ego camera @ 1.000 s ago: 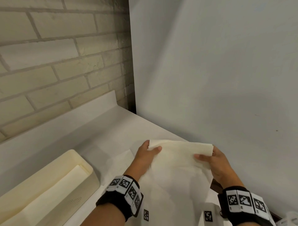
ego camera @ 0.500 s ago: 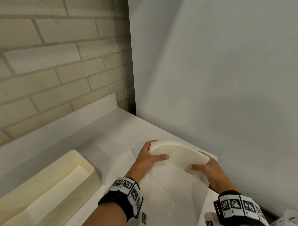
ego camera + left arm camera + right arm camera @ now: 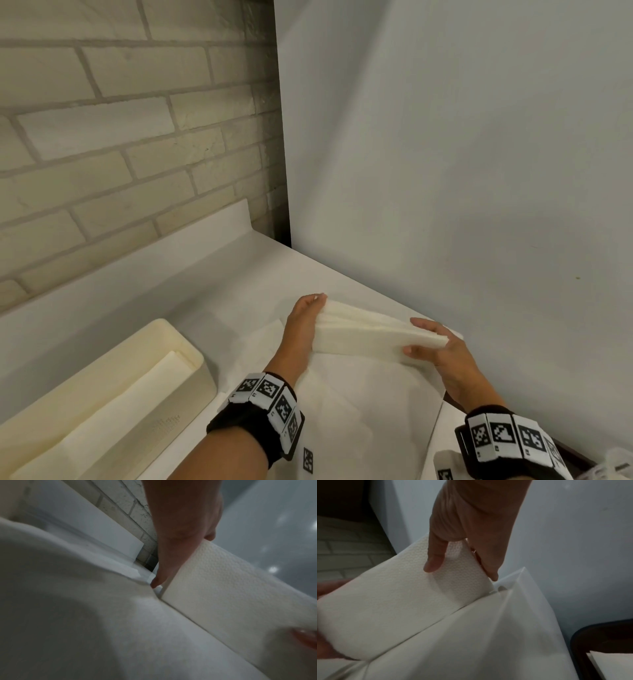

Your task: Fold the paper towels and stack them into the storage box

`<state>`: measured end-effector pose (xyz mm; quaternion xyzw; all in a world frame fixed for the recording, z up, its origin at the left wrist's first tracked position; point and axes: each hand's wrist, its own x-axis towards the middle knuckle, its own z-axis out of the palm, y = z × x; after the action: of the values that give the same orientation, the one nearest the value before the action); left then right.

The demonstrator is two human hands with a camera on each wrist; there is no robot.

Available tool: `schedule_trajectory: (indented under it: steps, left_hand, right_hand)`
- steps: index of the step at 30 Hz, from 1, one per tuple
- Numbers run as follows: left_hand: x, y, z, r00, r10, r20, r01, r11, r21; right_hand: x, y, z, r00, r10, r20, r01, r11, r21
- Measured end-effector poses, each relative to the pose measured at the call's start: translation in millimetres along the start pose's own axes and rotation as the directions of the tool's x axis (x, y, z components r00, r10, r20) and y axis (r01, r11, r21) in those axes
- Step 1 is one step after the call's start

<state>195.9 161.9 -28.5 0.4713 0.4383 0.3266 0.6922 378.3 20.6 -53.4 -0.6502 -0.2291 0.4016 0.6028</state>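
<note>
Head view: left hand and right hand each have their fingers pinched on an end of the folded paper towel, held just over the table, right of the storage box.

From my feed I see a pale brick wall running along the far left, with a white ledge at its foot. A plain grey wall fills the right side and meets the brick at a dark corner gap. Near right, a dark tray sits beside the white counter.
</note>
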Motion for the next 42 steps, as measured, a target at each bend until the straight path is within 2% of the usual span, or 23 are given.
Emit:
schedule_trajectory:
  steps: [4,7,11,13,17,20,22,23,25,28,30,33,35,39,42]
  left_hand:
    - [0,-1,8,0.997,0.06,-0.048,-0.058,0.997,0.042]
    - [0,-8,9,0.992,0.082,-0.099,-0.077,0.996,0.055]
    - [1,-6,8,0.994,0.054,-0.1,-0.052,0.998,0.024]
    - [0,1,6,0.997,0.041,-0.059,-0.042,0.999,-0.023]
    - [-9,3,2,0.988,0.118,0.1,-0.119,0.993,-0.001]
    - [-10,-8,-3,0.973,0.087,0.213,-0.137,0.963,0.233]
    - [-11,-13,-3,0.98,0.082,0.181,-0.155,0.888,0.433]
    - [-10,-14,-2,0.985,0.107,0.136,-0.158,0.874,0.459]
    - [-6,-12,-4,0.987,0.133,0.094,-0.158,0.921,0.355]
    - [-5,-7,-7,0.986,0.106,0.125,-0.131,0.967,0.217]
    - [-3,-7,-9,0.99,0.07,0.125,-0.099,0.967,0.237]
    - [-1,-10,-7,0.994,-0.022,0.107,-0.018,0.934,0.356]
    - [3,-14,-6,0.996,-0.035,0.078,0.002,0.921,0.389]
    - [6,-17,-8,0.997,-0.02,0.071,-0.007,0.936,0.351]
    - [6,-16,-11,0.994,-0.044,0.098,0.01,0.946,0.323]
  right_hand:
    - [-1,-4,6,0.999,-0.039,0.02,0.04,0.998,-0.051]
    - [2,1,7,0.996,-0.063,-0.06,0.056,0.993,-0.106]
    - [7,4,7,0.985,0.005,-0.173,-0.019,0.997,-0.078]
    - [7,0,7,0.986,0.021,-0.167,-0.025,0.999,-0.022]
    - [3,-5,6,0.983,0.006,-0.182,0.0,1.0,0.028]
    - [-2,-1,7,0.983,0.003,-0.186,-0.003,1.0,0.005]
    - [-4,2,7,0.988,0.001,-0.155,0.003,1.0,0.024]
    - [-5,3,6,0.991,-0.017,-0.134,0.021,0.999,0.027]
    - [-5,0,5,0.993,-0.068,-0.094,0.07,0.997,0.015]
    - [-6,-5,4,0.995,-0.093,-0.034,0.095,0.994,0.062]
    - [-5,-2,2,0.997,-0.073,0.009,0.073,0.996,0.045]
    - [-4,5,2,0.999,-0.031,0.038,0.031,0.999,-0.009]
    - [-5,5,5,0.999,-0.028,0.043,0.03,0.999,-0.043]
    - [-1,11,1,1.0,0.004,-0.028,-0.006,0.998,-0.061]
    - [2,14,-2,0.996,0.051,-0.073,-0.061,0.987,-0.146]
